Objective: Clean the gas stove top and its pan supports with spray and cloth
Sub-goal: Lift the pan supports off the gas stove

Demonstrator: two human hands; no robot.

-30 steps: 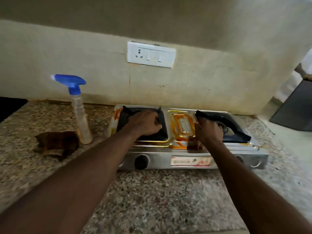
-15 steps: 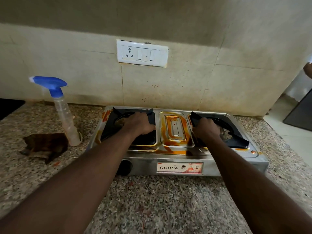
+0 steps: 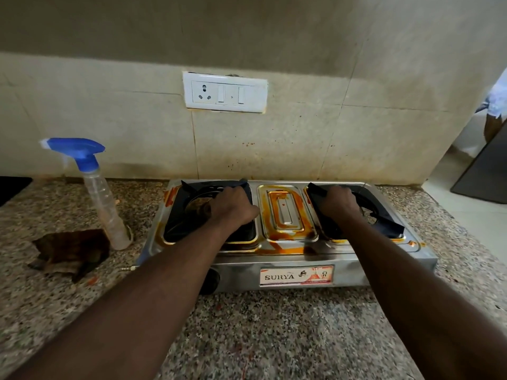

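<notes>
Both hands unmoved since before: left hand and right hand clamped on pan supports (stove orange-stained).

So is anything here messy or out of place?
Yes: orange-red sauce is smeared over the middle of the steel gas stove, and brown splatter dots the wall tiles below the switchboard. The right pan support sits tilted.

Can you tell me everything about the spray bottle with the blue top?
The spray bottle stands upright on the speckled stone counter, left of the stove and apart from it. Its body looks like clear plastic; whether there is liquid inside is hard to tell. The blue trigger head has a nozzle pointing left. A crumpled brown cloth lies just beside its base. Neither hand touches it.
</notes>
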